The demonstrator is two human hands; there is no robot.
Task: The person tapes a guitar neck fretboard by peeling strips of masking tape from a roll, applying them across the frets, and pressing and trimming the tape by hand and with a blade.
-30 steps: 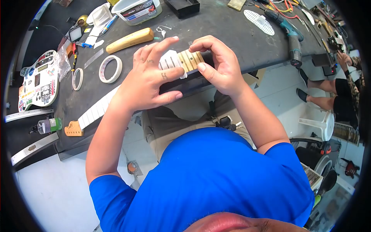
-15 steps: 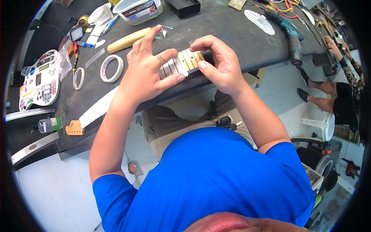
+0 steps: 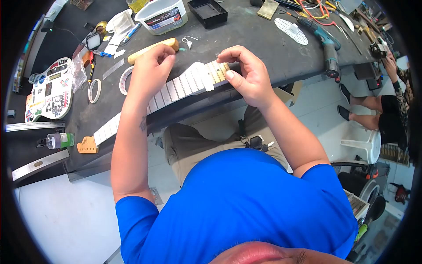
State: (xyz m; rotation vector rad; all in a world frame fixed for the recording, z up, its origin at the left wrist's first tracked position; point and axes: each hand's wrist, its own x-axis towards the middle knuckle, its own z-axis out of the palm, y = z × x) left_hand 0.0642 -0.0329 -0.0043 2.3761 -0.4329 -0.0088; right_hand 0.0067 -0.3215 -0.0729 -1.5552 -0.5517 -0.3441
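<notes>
A guitar neck (image 3: 180,86) lies slantwise along the bench's near edge, with pale tape strips between its frets and a wooden headstock (image 3: 88,145) at the left. Its right end has bare wooden fretboard (image 3: 217,70), next to a loose-edged piece of tape (image 3: 203,77). My right hand (image 3: 248,75) is closed at this bare end, thumb and index finger touching the neck. My left hand (image 3: 153,70) hovers above the neck's middle, fingers loosely bent and thumb apart, with nothing visible in it. A tape roll (image 3: 123,82) is partly hidden behind that wrist.
Beyond my left hand lies a wooden rod (image 3: 169,44). A second tape roll (image 3: 91,91) and a sticker-covered guitar body (image 3: 50,90) are at left. Farther back stand a plastic tub (image 3: 161,20) and a black tray (image 3: 209,12). A drill (image 3: 327,42) lies right; another person (image 3: 389,66) works beyond.
My left hand has lifted off the taped frets and moved left, its spread fingers now bent. That uncovers the neck's middle. My right hand has stayed at the neck's end.
</notes>
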